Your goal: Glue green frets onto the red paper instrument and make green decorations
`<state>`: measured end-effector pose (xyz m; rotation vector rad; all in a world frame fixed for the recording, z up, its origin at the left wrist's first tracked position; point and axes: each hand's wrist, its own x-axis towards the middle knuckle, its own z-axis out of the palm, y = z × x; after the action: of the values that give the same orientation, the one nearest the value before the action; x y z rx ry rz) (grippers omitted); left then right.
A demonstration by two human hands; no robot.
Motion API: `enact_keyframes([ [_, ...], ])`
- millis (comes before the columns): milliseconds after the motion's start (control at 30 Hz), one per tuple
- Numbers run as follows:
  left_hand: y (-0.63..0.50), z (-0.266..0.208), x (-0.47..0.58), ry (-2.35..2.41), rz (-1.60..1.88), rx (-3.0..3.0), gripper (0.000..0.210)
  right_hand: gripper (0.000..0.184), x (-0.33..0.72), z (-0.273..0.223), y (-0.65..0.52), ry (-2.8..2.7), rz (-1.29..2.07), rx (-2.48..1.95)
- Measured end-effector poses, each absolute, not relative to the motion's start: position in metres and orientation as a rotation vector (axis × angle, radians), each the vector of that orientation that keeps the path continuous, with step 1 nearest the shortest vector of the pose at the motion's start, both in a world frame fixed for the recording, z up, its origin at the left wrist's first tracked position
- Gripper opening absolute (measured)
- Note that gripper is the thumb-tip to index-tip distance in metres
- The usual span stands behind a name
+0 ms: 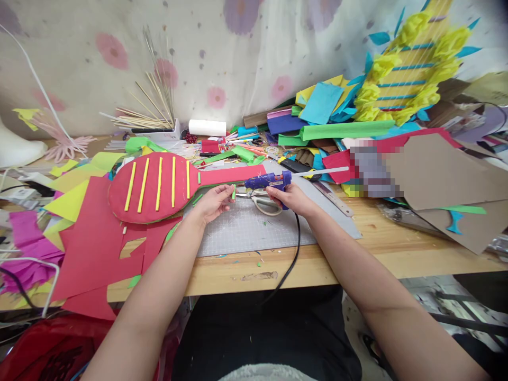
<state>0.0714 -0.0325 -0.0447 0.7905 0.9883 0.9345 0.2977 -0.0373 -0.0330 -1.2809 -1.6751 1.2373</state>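
My left hand [217, 203] pinches a small green paper strip [234, 192] upright between thumb and fingertips. Wrapped round the handle of a blue glue gun [268, 181] is my right hand [290, 197]. The gun's nozzle points left, close to the green strip, and a pale glue stick [320, 172] sticks out of its back. To the left lies a red guitar-shaped cutout [153, 198] with several yellow bars across its round body and a long neck [234, 174]. A short green piece [199, 178] sits where body and neck meet. Scissors [266, 205] rest beneath the gun.
A grey cutting mat [246, 233] lies under my hands, with a metal ruler [333, 199] on its right. Red paper sheets [95, 238] spread at left. Coloured paper and brown cardboard [428, 169] pile up at right. A yellow-flowered guitar shape [408, 69] leans behind. A black cord [296, 254] crosses the table edge.
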Motion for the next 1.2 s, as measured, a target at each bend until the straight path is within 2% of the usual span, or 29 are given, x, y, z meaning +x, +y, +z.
enact_keyframes([
  [700, -0.032, -0.044, 0.072, 0.978, 0.936, 0.740, 0.039, 0.048, 0.301, -0.034, -0.039, -1.786, 1.326, -1.200],
  [1200, -0.032, -0.044, 0.071, 0.992, 0.948, 0.725, 0.030, 0.047, 0.305, -0.026, -0.043, -1.770, 1.395, -1.231],
])
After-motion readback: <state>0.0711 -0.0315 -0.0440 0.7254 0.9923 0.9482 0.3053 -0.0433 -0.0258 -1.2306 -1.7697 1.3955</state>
